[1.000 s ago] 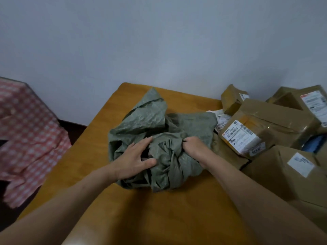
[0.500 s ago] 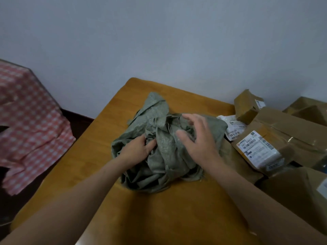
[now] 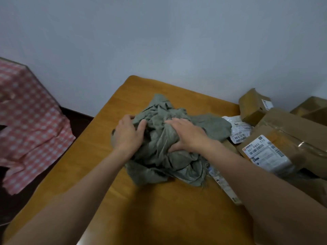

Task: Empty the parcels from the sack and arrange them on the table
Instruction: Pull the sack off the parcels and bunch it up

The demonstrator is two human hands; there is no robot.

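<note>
The crumpled grey-green sack (image 3: 164, 151) lies bunched in the middle of the wooden table (image 3: 159, 213). My left hand (image 3: 128, 137) grips the sack's left side, fingers curled over the fabric. On top of the bundle my right hand (image 3: 187, 135) presses down with straight fingers. To the right lie the parcels: a large brown one with a white label (image 3: 270, 152), a white mailer bag (image 3: 238, 129), a small brown box (image 3: 253, 106), and a flat one (image 3: 224, 184) partly hidden under my right forearm.
More brown parcels (image 3: 311, 110) crowd the table's far right corner. A red-and-white checked cloth (image 3: 28, 121) covers something left of the table, across a dark gap. The pale wall runs just behind the table's far edge.
The sack has been gathered into a tighter bundle. My left hand moved up to its left side, and my right hand opened and came down flat on top.
</note>
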